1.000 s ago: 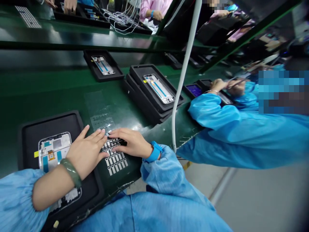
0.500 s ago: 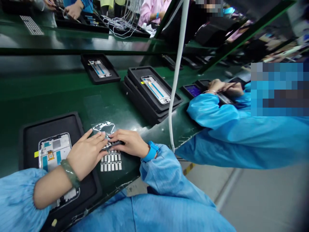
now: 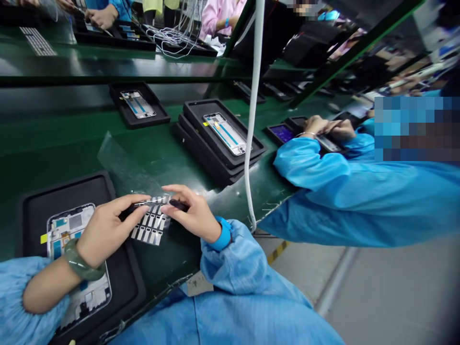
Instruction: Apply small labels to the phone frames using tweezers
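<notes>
Left hand (image 3: 104,231) pinching a patterned sheet (image 3: 148,229), right hand (image 3: 196,215) grasping a dark tool (image 3: 178,205); phone frame (image 3: 85,218) in black tray (image 3: 130,282)

Dark green tabletop (image 3: 79,153), black tray (image 3: 125,275), silver phone frame (image 3: 86,215) with teal-blue strips (image 3: 56,249) and a yellow tab (image 3: 43,238), sheet (image 3: 147,235) patterned with rows of black-tipped whitish labels (image 3: 158,222), green bangle (image 3: 81,263), bright blue wristband (image 3: 224,233), lighter blue sleeve (image 3: 239,256), white cable (image 3: 252,115), yellow-and-black striped floor tape (image 3: 278,252)

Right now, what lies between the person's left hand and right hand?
In the head view, a sheet with rows of small pale pieces spans the gap between the left hand and the right hand.
</notes>
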{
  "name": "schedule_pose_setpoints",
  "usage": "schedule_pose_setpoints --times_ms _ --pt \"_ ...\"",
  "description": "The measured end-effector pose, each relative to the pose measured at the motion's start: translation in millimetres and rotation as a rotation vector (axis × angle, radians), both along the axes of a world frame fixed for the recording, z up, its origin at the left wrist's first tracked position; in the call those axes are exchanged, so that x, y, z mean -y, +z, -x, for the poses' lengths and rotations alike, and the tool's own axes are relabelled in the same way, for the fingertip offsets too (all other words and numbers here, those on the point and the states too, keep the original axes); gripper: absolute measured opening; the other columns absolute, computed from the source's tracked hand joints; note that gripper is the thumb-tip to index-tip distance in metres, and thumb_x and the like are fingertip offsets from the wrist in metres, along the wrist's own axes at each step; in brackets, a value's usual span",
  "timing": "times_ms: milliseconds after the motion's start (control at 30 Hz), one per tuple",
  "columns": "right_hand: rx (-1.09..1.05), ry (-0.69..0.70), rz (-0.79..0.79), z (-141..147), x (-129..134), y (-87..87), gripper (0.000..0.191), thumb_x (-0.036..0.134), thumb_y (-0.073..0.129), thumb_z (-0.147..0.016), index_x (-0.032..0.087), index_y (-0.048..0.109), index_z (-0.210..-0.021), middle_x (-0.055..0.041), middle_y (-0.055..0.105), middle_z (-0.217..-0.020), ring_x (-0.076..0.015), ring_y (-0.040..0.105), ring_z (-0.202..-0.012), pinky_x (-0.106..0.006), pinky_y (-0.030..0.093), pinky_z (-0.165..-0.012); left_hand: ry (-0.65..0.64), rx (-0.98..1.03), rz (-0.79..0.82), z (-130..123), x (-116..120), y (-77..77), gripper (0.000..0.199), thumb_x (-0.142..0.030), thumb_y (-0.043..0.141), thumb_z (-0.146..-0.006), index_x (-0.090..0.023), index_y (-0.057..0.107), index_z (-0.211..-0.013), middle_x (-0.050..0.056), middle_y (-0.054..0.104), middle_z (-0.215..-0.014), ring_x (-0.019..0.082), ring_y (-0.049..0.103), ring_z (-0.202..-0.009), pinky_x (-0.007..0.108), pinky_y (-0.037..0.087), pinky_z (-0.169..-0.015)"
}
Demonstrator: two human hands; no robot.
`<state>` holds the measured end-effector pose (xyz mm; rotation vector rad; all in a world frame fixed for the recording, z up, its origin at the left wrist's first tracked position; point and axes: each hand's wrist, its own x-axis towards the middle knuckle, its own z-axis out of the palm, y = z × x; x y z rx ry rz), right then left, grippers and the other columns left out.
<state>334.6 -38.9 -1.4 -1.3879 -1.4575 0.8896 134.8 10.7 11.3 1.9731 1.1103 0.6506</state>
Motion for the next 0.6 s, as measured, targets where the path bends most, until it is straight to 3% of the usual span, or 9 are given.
schedule_pose_setpoints --times_ms 100,200,267,367,500,600 --pt "-0.319 -0.017 0.125 6.3 -3.2 -0.1 0.036 0.034 0.068 -0.077 0.021 0.060 -0.109 0.0062 0.054 -0.061 -0.0066 0.044 -0.050 -0.021 0.037 -0.049 0.007 0.021 -0.018 -0.4 -1.0 -0.1 0.032 -0.048 0.058 -0.081 -0.025 0.067 -0.101 0.000 0.072 -0.100 0.019 0.066 -0.091 0.033 0.052 -0.088" --pt "-0.645 -0.038 0.219 7.7 -9.5 0.6 0.036 0.036 0.067 -0.077 0.020 0.059 -0.108 0.0114 0.039 -0.049 -0.0030 0.026 -0.038 -0.018 0.022 -0.038 0.020 0.053 0.031 -0.8 -1.9 -0.4 0.031 -0.049 0.058 -0.080 -0.024 0.067 -0.096 0.000 0.072 -0.094 0.018 0.066 -0.085 0.031 0.054 -0.083" --pt "-0.762 -0.074 0.227 6.8 -12.7 -0.1 0.028 0.036 0.065 -0.078 0.020 0.061 -0.101 0.0128 0.032 -0.047 -0.0020 0.021 -0.035 -0.017 0.016 -0.036 0.013 0.056 0.060 -0.9 -2.4 -1.6 0.031 -0.049 0.057 -0.081 -0.024 0.067 -0.095 0.000 0.072 -0.092 0.017 0.066 -0.082 0.030 0.054 -0.079" --pt "-0.715 -0.107 0.184 5.7 -13.7 -2.4 0.022 0.034 0.063 -0.080 0.019 0.063 -0.096 0.0121 0.032 -0.045 -0.0019 0.025 -0.035 -0.017 0.017 -0.036 -0.001 0.033 -0.032 0.5 -3.7 -4.0 0.034 -0.048 0.057 -0.082 -0.025 0.064 -0.106 0.003 0.066 -0.107 0.019 0.062 -0.094 0.033 0.053 -0.081" --pt "-0.497 -0.035 0.157 8.0 -10.4 -1.5 0.027 0.039 0.058 -0.084 0.017 0.064 -0.100 0.0115 0.037 -0.044 -0.0032 0.033 -0.035 -0.018 0.024 -0.037 0.086 -0.028 -0.256 4.5 -6.5 -4.9 0.043 -0.049 0.059 -0.080 -0.027 0.059 -0.117 0.007 0.054 -0.117 0.024 0.051 -0.110 0.040 0.050 -0.087" --pt "-0.385 0.034 0.161 11.3 -8.9 0.6 0.029 0.040 0.058 -0.083 0.018 0.063 -0.101 0.0099 0.044 -0.047 -0.0037 0.038 -0.036 -0.018 0.032 -0.039 0.070 -0.013 -0.132 4.6 -7.1 -2.9 0.046 -0.051 0.059 -0.079 -0.027 0.059 -0.118 0.005 0.058 -0.108 0.020 0.058 -0.093 0.036 0.053 -0.080"
